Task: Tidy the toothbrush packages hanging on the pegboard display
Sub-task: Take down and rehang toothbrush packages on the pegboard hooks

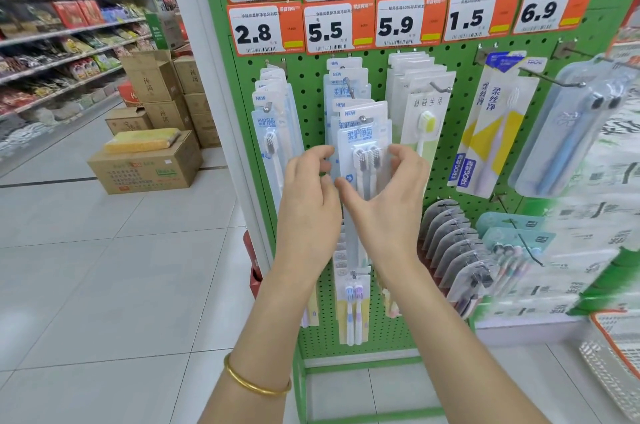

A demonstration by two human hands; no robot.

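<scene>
While my right hand (pixel 388 195) pinches the front toothbrush pack (pixel 363 143), left hand (pixel 308 195) curled alongside, grip unclear, I'm straightening; next, slide it back.

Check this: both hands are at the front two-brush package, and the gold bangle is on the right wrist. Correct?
No: the head view shows the gold bangle on the left wrist, not the right. The left hand and right hand are indeed at the front two-brush package.
</scene>
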